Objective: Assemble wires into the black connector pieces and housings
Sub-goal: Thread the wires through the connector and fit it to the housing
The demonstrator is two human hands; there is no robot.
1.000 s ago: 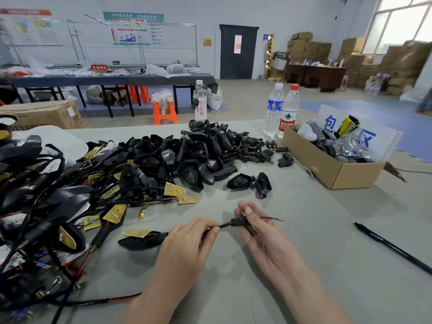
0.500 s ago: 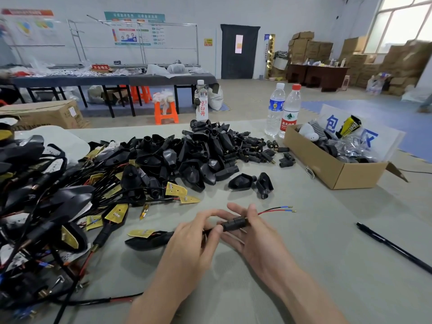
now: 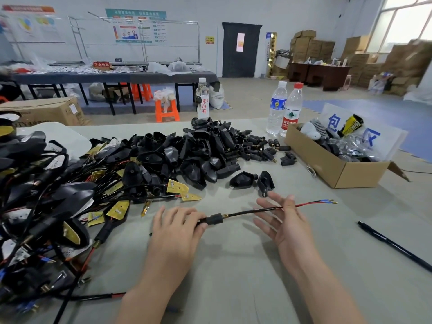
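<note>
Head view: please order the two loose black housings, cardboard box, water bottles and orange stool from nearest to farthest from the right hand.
1. Two loose black housings, just beyond the fingertips of the right hand.
2. Cardboard box, to the right on the table.
3. Water bottles, behind the box's left end.
4. Orange stool, on the floor beyond the table.

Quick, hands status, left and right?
Left hand: holding the black connector on the wire.
Right hand: open, wire across its straight fingers.

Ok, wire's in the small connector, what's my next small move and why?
Probably reach the right hand for the nearest black housing: the connector already sits on the wire, the left hand grips it, and the right is open.
</note>
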